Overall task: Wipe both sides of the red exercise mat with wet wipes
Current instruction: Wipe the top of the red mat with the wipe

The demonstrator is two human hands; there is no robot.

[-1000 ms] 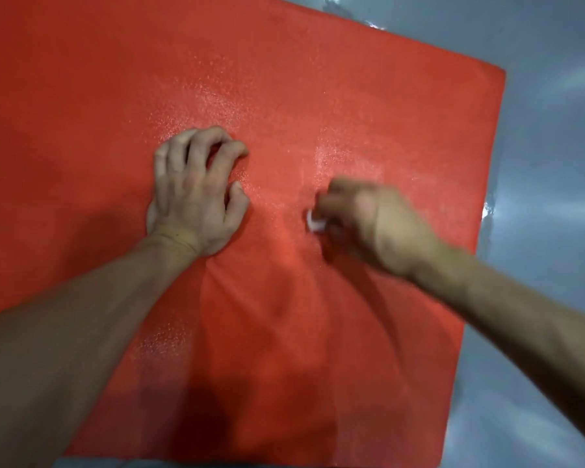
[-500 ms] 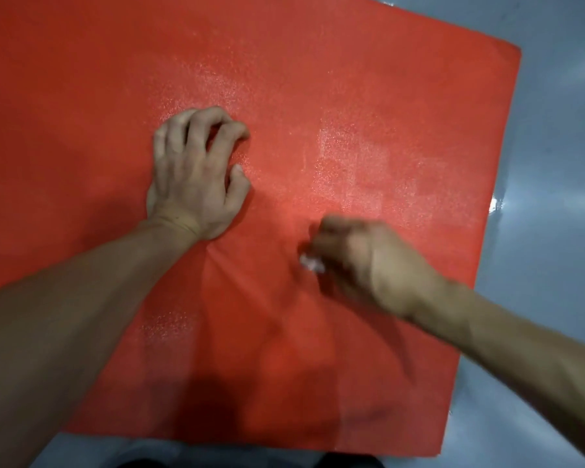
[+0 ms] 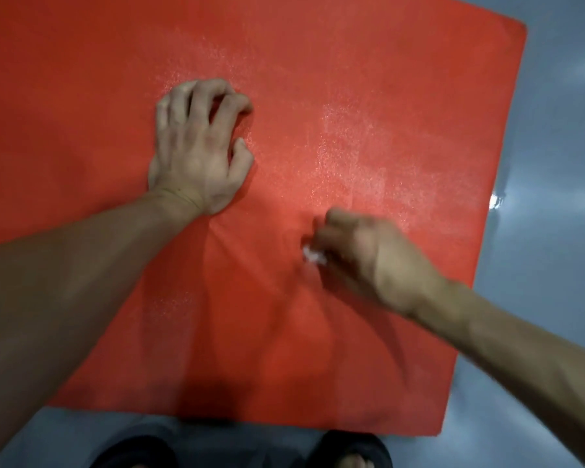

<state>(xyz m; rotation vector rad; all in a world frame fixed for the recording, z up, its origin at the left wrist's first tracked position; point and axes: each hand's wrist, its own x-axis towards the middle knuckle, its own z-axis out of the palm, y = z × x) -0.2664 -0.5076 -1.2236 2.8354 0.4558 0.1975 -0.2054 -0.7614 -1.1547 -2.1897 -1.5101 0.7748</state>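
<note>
Our right hand (image 3: 368, 261), blurred, reaches in from the lower right with its fingers curled around a small white wipe (image 3: 313, 256), pinching it against the mat (image 3: 385, 96). Only a scrap of the wipe shows at the fingertips. The forearm runs diagonally from the bottom right corner up toward the middle.

Nearest to us, at the bottom edge, we see two dark sandals (image 3: 350, 449) on a grey floor (image 3: 554, 231), just short of the mat's near edge.

The mat lies flat on the floor and fills most of the view. Its right edge slants from the near right up to a far right corner; the left side runs out of frame, so we cannot tell its long axis. We find no writing or label on it. A pale, glistening patch sits just beyond the right hand.

Farther out and left, our left hand (image 3: 196, 146) rests on the mat, heel down, fingers bent claw-like with the tips touching the surface, holding nothing. Its forearm enters from the lower left.
</note>
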